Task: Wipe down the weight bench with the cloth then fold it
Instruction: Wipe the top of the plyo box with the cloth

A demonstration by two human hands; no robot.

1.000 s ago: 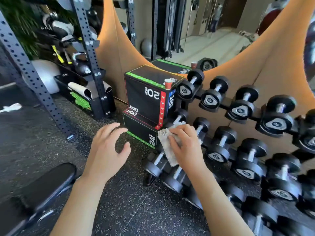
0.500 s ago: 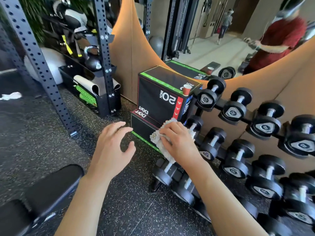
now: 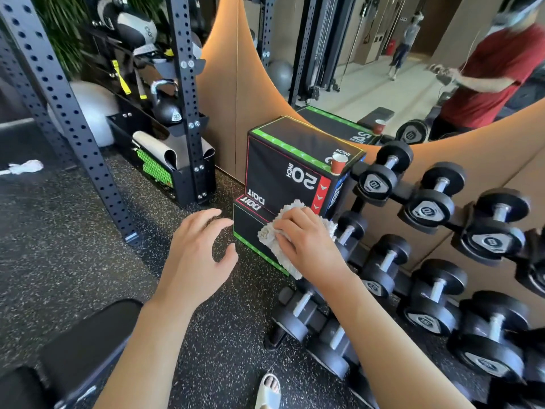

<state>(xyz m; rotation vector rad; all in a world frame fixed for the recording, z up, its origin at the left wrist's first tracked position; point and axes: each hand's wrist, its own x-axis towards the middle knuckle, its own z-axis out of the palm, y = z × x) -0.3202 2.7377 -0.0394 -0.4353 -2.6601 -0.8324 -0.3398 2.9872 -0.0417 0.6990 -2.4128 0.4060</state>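
Cloth (image 3: 281, 240) — white and nubbly — is bunched in the right hand (image 3: 309, 243), whose fingers curl over its top while its lower end hangs free toward the floor. It is held in the air in front of the plyo box (image 3: 283, 166) and the near end of the dumbbell rack (image 3: 427, 261); contact with either cannot be told. Left hand (image 3: 197, 258) hovers just beside it, fingers spread and loosely bent, holding nothing. Weight bench (image 3: 79, 346) shows only as a black pad at the lower left corner, well apart from both hands, its near edge cut by the frame.

Open speckled floor (image 3: 88, 255) lies between the bench pad and the perforated rack upright (image 3: 73, 119). To the right, room is closed off by tiers of dumbbells. A red paper cup (image 3: 337, 163) stands at the box's top corner, close to the edge. A sandalled foot (image 3: 268, 391) shows at the bottom margin.

Against the view one second back, the hands keep much the same pose — the cloth sits more gathered under the fingers, and the view has turned so that a person in a red shirt (image 3: 495, 72) now appears in the mirror.
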